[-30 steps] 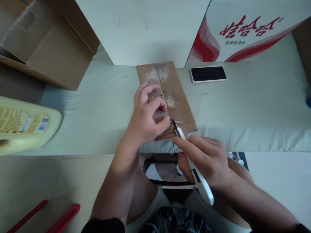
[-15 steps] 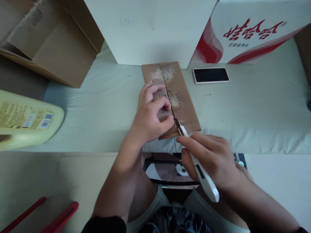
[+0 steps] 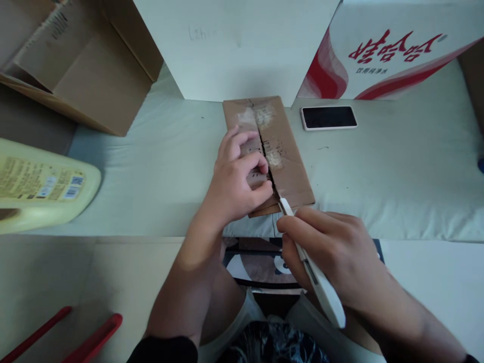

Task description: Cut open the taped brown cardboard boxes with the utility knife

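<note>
A flat brown cardboard box (image 3: 293,169) lies on the pale green cloth surface, with a seam along its length and tape and torn patches on top. My left hand (image 3: 238,176) rests on the box's left half, fingers apart and bent, thumb near the seam. My right hand (image 3: 328,247) is closed round a white utility knife (image 3: 325,292). The knife's tip meets the seam close to the box's near edge; most of the blade is hidden from view.
A white box (image 3: 238,50) stands just behind, beside a red-and-white carton (image 3: 389,55). A phone (image 3: 328,118) lies to the right. At left are an open cardboard box (image 3: 106,85) and a yellow bottle (image 3: 45,186). Red bars (image 3: 94,338) show at lower left.
My right hand has drawn the knife slightly toward me along the seam, and less blade shows. My left hand stays in place on the box.
</note>
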Action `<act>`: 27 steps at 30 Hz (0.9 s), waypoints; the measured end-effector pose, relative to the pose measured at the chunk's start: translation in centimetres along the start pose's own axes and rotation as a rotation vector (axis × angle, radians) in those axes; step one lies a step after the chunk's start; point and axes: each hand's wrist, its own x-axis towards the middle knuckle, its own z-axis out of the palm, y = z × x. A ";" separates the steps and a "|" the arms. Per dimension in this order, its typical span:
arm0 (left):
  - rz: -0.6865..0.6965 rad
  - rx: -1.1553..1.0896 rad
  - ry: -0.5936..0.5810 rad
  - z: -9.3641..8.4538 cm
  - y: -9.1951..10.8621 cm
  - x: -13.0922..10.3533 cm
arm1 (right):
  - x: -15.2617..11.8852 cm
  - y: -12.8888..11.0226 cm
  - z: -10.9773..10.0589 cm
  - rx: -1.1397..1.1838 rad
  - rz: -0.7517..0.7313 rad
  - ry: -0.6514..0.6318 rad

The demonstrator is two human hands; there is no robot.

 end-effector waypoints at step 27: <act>-0.020 -0.014 -0.050 -0.5 0.5 0.2 | -0.1 -0.6 -0.1 -0.062 -0.010 0.022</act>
